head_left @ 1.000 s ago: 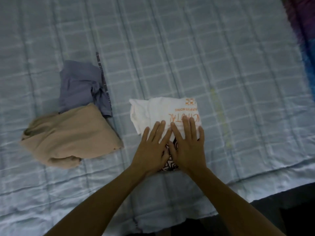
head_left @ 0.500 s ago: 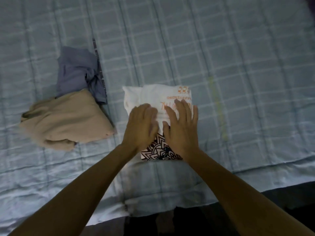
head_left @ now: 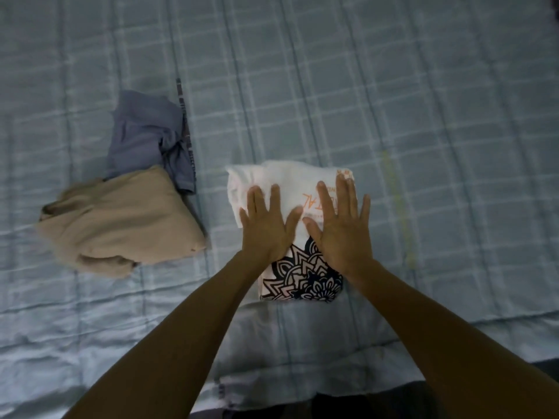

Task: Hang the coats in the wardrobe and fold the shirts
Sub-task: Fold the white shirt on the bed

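Observation:
A folded white shirt (head_left: 298, 182) with orange lettering and a black patterned print lies on the bed, near its front edge. My left hand (head_left: 266, 228) presses flat on the shirt's left half, fingers spread and straight. My right hand (head_left: 341, 228) presses flat on its right half, fingers reaching the far edge. The black print shows below both palms. To the left lies a folded tan garment (head_left: 121, 225), with a folded grey-blue garment (head_left: 145, 134) just behind it.
The bed is covered by a light blue checked quilt (head_left: 423, 116). Its front edge (head_left: 453, 358) runs along the bottom right, with dark floor beyond. A faint yellow streak marks the quilt right of the white shirt.
Both hands have slid up the white shirt and spread apart, fingers fanning out. More of the black print now shows below the palms. The other garments have not moved.

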